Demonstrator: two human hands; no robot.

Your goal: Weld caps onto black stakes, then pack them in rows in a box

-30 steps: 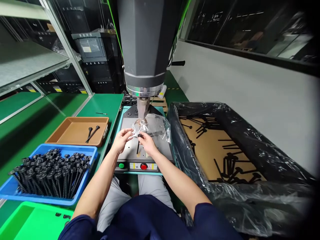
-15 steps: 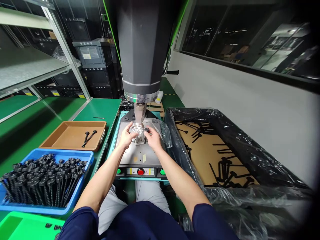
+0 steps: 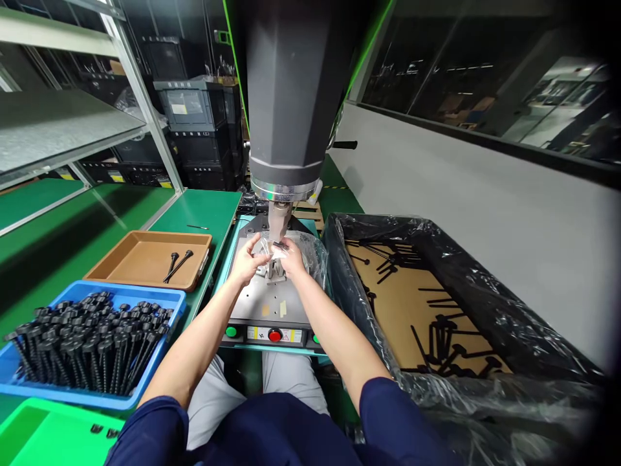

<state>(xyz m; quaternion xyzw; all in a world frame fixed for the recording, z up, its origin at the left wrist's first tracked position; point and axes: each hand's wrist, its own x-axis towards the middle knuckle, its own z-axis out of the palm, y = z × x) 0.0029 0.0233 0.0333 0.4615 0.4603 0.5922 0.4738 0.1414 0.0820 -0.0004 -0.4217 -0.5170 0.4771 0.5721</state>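
At the metal fixture (image 3: pixel 275 275) under the machine's grey tool head (image 3: pixel 279 220), both my hands work close together. My right hand (image 3: pixel 294 260) pinches a small black part (image 3: pixel 280 245), whose exact kind is too small to make out. On the other side, my left hand (image 3: pixel 247 264) has its thumb and index finger around crumpled clear plastic film (image 3: pixel 264 246). More of the film spreads over the fixture and behind my right hand. Glare and fingers hide part of the fixture.
A blue tray (image 3: pixel 178 304) of black ribbed stems with knob heads stands left. Beyond it, a brown tray (image 3: pixel 140 239) holds two stems; a green tray (image 3: pixel 43 433) is nearer. Right is a plastic-lined box (image 3: pixel 334 259) with black stems. A red button (image 3: pixel 275 334) fronts the machine.
My right hand has moved inward with the small black part, closer to my left hand and under the tool head. The view has shifted slightly.
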